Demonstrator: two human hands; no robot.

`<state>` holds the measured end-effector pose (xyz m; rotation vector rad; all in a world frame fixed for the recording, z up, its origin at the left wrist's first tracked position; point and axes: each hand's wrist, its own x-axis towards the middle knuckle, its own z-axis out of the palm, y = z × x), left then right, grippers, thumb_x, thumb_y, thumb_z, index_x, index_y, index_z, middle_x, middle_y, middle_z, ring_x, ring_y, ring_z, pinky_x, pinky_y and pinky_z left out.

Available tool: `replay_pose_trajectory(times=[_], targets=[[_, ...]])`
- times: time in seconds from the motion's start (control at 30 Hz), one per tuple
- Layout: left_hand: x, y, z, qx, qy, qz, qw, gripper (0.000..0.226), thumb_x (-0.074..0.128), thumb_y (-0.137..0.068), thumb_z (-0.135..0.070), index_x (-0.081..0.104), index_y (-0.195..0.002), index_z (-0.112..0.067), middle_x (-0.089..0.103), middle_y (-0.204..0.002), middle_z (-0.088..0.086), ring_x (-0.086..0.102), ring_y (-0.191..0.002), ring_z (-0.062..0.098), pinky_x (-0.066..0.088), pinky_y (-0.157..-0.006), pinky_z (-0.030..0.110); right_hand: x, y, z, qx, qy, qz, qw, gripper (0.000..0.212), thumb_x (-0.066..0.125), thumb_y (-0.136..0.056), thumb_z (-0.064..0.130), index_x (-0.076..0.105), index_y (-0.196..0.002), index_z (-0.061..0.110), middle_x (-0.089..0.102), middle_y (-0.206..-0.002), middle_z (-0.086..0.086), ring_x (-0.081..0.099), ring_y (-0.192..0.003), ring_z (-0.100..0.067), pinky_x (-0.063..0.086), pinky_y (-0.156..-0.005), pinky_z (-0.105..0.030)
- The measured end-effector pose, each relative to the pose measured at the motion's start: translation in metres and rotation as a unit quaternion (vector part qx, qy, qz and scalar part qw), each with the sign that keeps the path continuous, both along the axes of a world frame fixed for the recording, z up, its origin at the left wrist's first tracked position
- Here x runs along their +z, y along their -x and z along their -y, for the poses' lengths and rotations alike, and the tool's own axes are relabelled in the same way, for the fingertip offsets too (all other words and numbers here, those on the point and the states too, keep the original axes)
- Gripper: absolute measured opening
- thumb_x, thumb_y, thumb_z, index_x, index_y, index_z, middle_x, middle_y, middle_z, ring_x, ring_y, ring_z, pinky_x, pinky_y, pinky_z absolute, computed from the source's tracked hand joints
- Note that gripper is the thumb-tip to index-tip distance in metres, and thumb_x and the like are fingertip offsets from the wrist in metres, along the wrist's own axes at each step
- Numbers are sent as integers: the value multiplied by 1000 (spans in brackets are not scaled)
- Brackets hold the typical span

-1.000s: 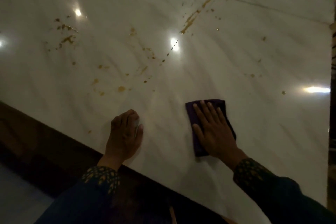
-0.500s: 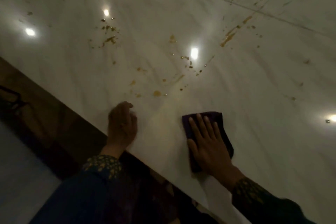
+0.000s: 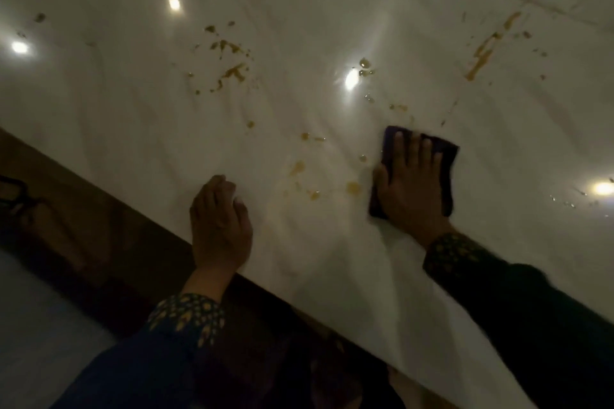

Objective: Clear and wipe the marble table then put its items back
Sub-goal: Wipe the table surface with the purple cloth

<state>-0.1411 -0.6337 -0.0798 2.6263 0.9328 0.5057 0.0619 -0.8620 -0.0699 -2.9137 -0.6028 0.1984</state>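
Note:
The white marble table fills most of the view, spattered with brown-yellow stains. A folded dark purple cloth lies flat on it at centre right. My right hand presses down on the cloth with straight, spread fingers. My left hand rests on the marble near the front edge, its fingers loosely curled and holding nothing. More stains lie between the two hands, just left of the cloth.
A long streak of stains runs toward the far right, near a seam in the marble. The table's dark front edge cuts diagonally across the lower left, with floor below it. Ceiling lights reflect in the surface.
My right hand has pushed the cloth forward and to the right across the marble. The view has shifted, and my left hand stays by the front edge.

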Motion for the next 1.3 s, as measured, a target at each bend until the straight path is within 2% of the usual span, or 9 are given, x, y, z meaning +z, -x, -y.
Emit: replay_pose_trajectory(times=[0.17,0.3,0.4,0.5,0.63,0.8,0.93,1.03,1.3], targets=[[3,2,0,4,24,-23,999,34,35,-96,-21,54,-118,-4,51,-132,16,48,-119,35,38,-102,48,-2,137,-67,132,-34,-40,990,65,22,-99,51,6,-155,22,0,-162,-6,-4,-149,-27,-4,-118,-45],[3,5,-4,-6,28,-29,999,37,30,-98,-24,55,-119,-6,51,-133,14,48,-120,33,38,-101,46,-4,91,-41,186,-13,-24,982,60,19,-98,53,7,-153,32,7,-161,2,9,-149,-24,2,-120,-43],[4,3,-3,-3,25,-30,999,37,31,-97,-23,55,-119,-6,51,-133,14,48,-120,33,37,-101,45,-3,24,-19,52,7,2,999,65,15,-95,52,13,-154,25,15,-161,-8,15,-147,-32,8,-119,-49],[5,1,-2,3,27,-45,999,35,33,-97,-23,55,-120,-7,50,-134,14,46,-121,32,35,-102,46,-1,14,-36,-34,19,-23,999,71,9,-94,54,6,-155,18,3,-161,-15,1,-148,-34,-5,-119,-48],[7,4,-2,-3,30,-53,998,39,30,-97,-24,55,-119,-6,50,-133,14,46,-121,32,37,-102,47,4,92,-76,74,-17,-36,996,71,15,-94,55,13,-155,17,6,-160,-14,2,-148,-35,-6,-119,-48],[9,4,-2,-9,39,-37,998,43,26,-98,-26,56,-121,-6,51,-133,15,46,-122,31,37,-102,46,7,117,-61,193,-14,-50,980,60,9,-97,56,-4,-153,36,-9,-161,5,-10,-149,-20,-11,-119,-40],[6,5,-1,-7,30,-36,999,38,31,-98,-23,56,-121,-6,51,-134,14,47,-121,31,38,-101,44,-1,52,-48,103,6,-15,995,64,8,-94,54,5,-153,31,5,-162,-2,5,-149,-27,-2,-119,-42],[4,4,-1,-3,17,-47,999,36,33,-97,-22,53,-122,-7,50,-134,13,48,-120,30,40,-101,45,-2,30,-82,41,22,-16,999,62,10,-98,50,-1,-154,26,-2,-162,-10,-3,-149,-30,-8,-118,-45],[4,3,-11,-23,-30,-89,995,32,38,-92,-22,56,-114,-8,55,-123,14,51,-108,34,39,-95,46,3,109,-99,202,-15,-48,978,57,14,-99,54,0,-153,38,-3,-162,3,-7,-149,-21,-10,-119,-43]])
